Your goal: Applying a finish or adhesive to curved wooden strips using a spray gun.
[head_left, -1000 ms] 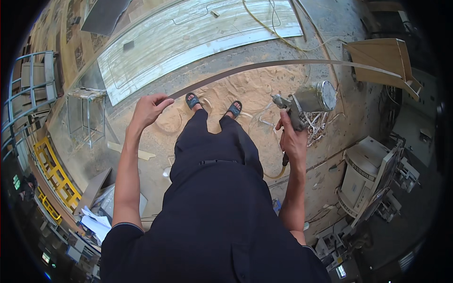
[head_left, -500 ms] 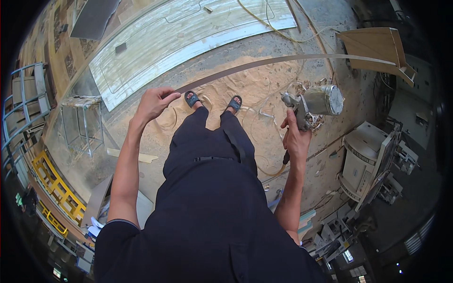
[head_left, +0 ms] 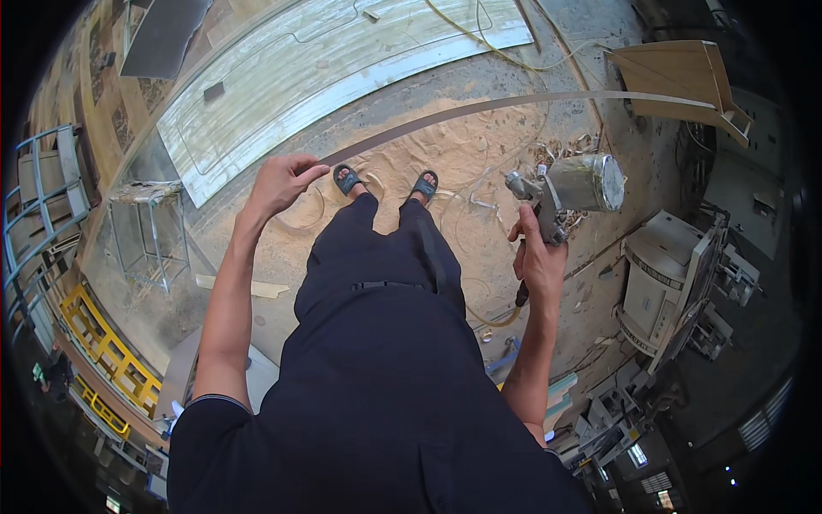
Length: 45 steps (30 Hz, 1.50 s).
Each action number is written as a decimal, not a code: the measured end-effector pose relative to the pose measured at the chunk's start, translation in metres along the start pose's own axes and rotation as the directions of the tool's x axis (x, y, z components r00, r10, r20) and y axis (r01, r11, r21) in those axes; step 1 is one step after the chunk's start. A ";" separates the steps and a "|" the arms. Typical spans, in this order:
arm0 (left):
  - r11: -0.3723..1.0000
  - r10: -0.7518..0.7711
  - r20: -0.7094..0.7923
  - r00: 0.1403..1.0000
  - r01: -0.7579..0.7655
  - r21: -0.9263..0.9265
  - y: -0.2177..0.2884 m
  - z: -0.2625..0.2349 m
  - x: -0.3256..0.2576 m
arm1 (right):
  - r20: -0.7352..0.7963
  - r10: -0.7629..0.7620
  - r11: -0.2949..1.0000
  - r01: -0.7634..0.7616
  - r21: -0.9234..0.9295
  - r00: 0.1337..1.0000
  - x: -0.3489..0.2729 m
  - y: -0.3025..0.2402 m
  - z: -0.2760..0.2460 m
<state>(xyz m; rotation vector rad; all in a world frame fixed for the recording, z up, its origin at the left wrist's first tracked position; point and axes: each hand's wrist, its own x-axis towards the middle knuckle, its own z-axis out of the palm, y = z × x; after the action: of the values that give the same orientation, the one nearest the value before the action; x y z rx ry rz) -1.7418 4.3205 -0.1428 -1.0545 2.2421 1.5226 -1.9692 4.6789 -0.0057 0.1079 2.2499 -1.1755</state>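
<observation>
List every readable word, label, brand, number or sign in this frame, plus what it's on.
None legible enough to quote.
Pale machine at right: lettering on its upper dark band and lower dark band, too small and blurred to read reliably.
Spray gun and its cup: no text made out.
Brown strip: none visible.

- One left hand (head_left: 285,182) and one right hand (head_left: 541,261) showed.
- There was one long brown strip (head_left: 479,107).
- There was one spray gun (head_left: 549,210).
- Two sandals (head_left: 347,182) were visible.
- One metal-legged stool (head_left: 147,192) stood there.
</observation>
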 end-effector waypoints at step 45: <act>1.000 0.007 0.057 0.998 -0.007 0.014 -0.018 -0.027 0.027 | -0.047 0.028 0.987 -0.035 -0.158 0.998 -0.044 -0.018 0.057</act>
<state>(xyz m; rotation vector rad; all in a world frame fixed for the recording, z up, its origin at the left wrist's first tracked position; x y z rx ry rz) -1.7437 4.2819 -0.1583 -0.9874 2.2171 1.5177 -1.9126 4.6325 0.0066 0.1077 2.3631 -0.9826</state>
